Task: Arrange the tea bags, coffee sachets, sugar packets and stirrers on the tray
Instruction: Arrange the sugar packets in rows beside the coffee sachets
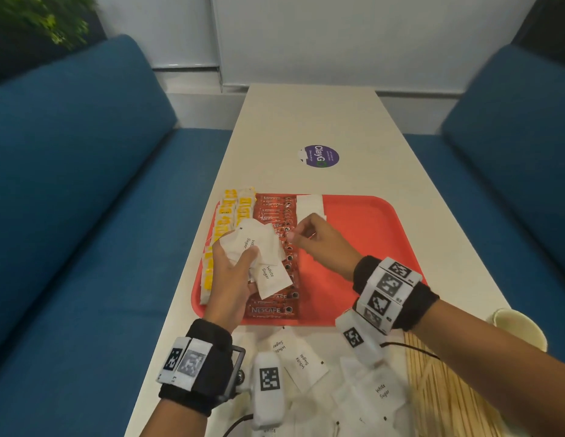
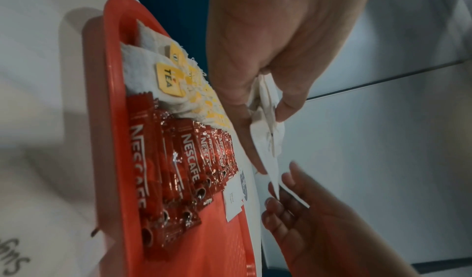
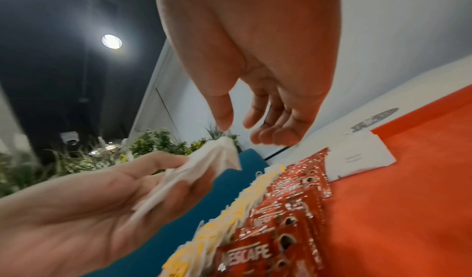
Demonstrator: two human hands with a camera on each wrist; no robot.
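A red tray [image 1: 369, 241] holds a column of yellow-tagged tea bags [image 1: 226, 222] along its left edge. A column of red Nescafe coffee sachets [image 1: 281, 216] lies beside them. White sugar packets [image 1: 309, 205] lie at the tray's far edge. My left hand [image 1: 240, 257] grips a bunch of white sugar packets [image 1: 256, 247] above the sachets. My right hand [image 1: 298, 234] hovers just right of the bunch with fingers loosely bent. In the right wrist view the right hand [image 3: 245, 127] holds nothing, close above the bunch [image 3: 212, 160].
Loose sugar packets [image 1: 306, 357] lie on the table near me, in front of the tray. Wooden stirrers [image 1: 439, 389] are spread at the near right beside a paper cup [image 1: 520, 326]. A round purple sticker [image 1: 319, 156] marks the far table. Blue sofas flank both sides.
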